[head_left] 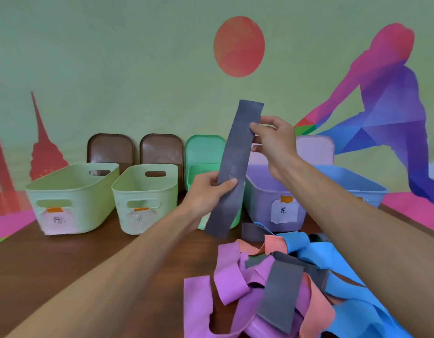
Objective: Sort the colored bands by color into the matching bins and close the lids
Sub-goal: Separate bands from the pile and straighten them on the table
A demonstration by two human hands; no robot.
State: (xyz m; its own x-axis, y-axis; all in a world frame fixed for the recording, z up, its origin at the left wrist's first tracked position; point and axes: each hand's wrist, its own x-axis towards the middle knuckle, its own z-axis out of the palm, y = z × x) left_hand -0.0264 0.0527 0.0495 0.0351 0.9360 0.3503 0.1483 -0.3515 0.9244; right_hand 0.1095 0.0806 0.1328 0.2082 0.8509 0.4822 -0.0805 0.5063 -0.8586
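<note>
A long grey band [231,157] is held upright above the table, in front of the teal bin [237,220]. My left hand [206,191] pinches its lower half. My right hand [274,140] pinches its upper right edge. A tangled pile of bands lies at the front right: pink [229,276], orange [317,311], blue [345,318] and grey [280,291]. Two light green bins [71,191] [145,193] stand at the left, a purple bin [267,203] and a blue bin [362,184] at the right. All the bins are without lids.
Lids lean on the wall behind the bins: two brown [111,147] [162,148], one teal [205,147], one pink [314,148]. Paper labels hang on the bin fronts. Bare brown table [76,259] shows at the front left.
</note>
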